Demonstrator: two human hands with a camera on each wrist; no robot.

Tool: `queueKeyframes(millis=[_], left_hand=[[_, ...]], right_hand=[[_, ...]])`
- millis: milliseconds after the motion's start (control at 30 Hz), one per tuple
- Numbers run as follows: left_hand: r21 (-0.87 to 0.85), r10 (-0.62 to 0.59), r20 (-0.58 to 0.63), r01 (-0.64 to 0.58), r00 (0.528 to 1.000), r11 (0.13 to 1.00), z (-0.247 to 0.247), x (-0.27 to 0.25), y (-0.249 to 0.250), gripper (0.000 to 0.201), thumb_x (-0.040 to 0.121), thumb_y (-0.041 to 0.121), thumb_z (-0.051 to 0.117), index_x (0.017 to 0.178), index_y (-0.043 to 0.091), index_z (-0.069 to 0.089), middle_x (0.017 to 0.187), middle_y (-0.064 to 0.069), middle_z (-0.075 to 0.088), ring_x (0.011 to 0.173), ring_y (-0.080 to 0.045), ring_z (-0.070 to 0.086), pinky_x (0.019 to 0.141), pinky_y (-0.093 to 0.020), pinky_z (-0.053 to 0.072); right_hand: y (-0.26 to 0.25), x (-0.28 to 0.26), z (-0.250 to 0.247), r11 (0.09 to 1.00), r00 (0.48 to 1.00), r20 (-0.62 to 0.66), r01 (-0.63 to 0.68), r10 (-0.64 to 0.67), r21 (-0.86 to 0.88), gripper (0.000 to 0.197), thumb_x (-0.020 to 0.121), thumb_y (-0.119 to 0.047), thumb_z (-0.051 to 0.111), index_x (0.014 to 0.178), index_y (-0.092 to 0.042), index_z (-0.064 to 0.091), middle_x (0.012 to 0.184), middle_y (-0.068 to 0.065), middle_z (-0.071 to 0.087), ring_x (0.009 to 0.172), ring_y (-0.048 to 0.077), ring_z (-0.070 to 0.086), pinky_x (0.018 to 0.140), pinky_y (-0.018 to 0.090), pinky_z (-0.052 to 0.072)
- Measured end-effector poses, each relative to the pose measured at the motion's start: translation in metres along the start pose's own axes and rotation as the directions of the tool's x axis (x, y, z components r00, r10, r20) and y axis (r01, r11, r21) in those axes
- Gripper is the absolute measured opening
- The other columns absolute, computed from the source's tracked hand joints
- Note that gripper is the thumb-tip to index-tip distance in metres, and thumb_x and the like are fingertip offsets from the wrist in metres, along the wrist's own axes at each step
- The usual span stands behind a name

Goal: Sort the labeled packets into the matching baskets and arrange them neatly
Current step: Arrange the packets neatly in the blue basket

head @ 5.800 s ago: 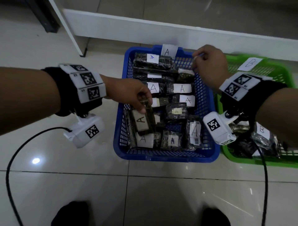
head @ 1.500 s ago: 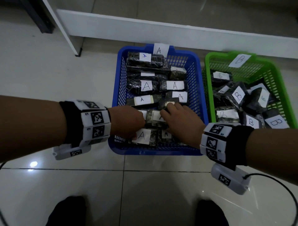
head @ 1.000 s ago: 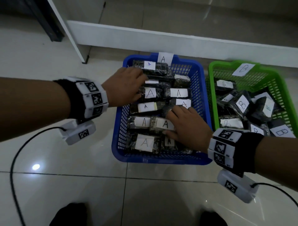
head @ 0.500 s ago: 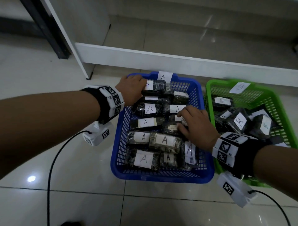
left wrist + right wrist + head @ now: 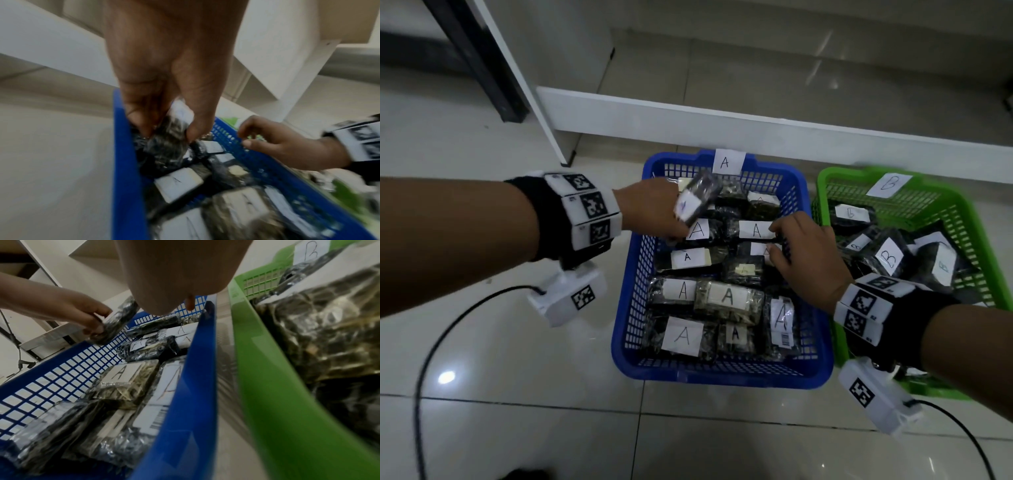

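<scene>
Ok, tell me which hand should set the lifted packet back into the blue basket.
Left. The left hand already grips the lifted packet above the far end of the blue basket. The right hand is lower, over packets by the right wall.

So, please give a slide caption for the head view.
Left hand lifts a packet above the blue basket of A-labelled packets.

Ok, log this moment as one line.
stage: tidying blue basket | left hand: holds lifted packet above basket | right hand: over A packets, holding nothing | green basket: B packets untidy
</scene>
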State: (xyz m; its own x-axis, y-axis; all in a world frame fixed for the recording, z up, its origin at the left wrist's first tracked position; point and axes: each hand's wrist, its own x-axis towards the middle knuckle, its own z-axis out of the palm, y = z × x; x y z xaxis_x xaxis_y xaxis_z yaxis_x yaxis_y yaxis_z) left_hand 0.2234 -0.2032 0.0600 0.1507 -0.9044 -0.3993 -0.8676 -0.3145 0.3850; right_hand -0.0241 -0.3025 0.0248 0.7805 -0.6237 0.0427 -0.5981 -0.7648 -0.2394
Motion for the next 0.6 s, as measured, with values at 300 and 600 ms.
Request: queueKeyframes(millis=[300, 600], left_hand=[[0.192, -0.066, 0.183, 0.031, 0.981, 0.981, 0.034, -0.023, 0.021, 0.092, 0.08, 0.03, 0.072, 0.146, 0.012, 0.01, 0.087, -0.004, 0.056, 0.075, -0.02, 0.056, 0.064, -0.033, 0.05], [0.492, 0.038, 0.145, -0.106, 0.989, 0.864, 0.029, -0.026, 0.019, 0.06, 0.081, 0.057, 0.061, 0.122, 0.014, 0.05, 0.12, -0.004, 0.055, 0.107, -0.021, 0.053, 0.086, -0.036, 0.049]], right_hand=[[-0.007, 0.002, 0.004, 1.0, 1.0, 0.016, 0.025, -0.025, 0.001, 0.023, 0.091, -0.022, 0.057, 0.112, -0.014, 0.055, 0.107, 0.003, 0.055, 0.101, 0.025, 0.055, 0.088, 0.041, 0.035], [-0.002, 0.012, 0.0, 0.982, 0.988, -0.056, -0.139, 0.147, 0.126, 0.02, 0.092, -0.022, 0.052, 0.111, -0.015, 0.053, 0.11, 0.003, 0.053, 0.1, 0.024, 0.052, 0.094, 0.039, 0.028]])
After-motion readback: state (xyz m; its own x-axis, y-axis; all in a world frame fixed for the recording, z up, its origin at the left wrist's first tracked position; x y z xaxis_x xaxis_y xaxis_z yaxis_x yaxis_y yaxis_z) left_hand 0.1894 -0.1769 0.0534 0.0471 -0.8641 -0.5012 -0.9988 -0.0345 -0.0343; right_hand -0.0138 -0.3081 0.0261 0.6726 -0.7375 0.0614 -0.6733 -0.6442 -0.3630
